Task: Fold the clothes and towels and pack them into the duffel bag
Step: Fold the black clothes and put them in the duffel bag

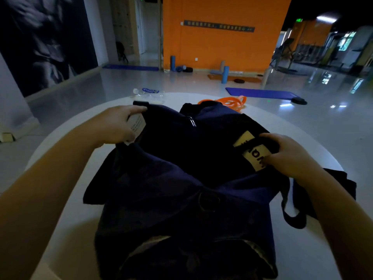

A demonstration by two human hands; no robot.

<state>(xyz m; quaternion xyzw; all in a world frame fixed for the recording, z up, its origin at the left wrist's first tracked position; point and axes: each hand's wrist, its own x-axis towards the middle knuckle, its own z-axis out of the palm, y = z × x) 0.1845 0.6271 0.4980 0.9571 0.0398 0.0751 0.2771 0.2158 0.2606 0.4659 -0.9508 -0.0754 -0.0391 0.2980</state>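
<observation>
Dark navy fabric duffel bag (181, 174) on round white worktop (80, 199) is gripped at left edge by left hand (121, 126), at right yellow-labelled edge by right hand (286, 156).

**Navy bag on a white table, orange behind**

The duffel bag (181, 178) is dark navy, with a pale cream label (255, 156) printed in black letters on its right side and a white tag (137, 123) at its left edge. It sits on a white round table (80, 199). Beyond the bag lie orange bands (232, 101) and a clear bottle (148, 91) with a blue label. Farther behind stands an orange wall (222, 47), with blue mats (260, 92) on the grey floor.
</observation>
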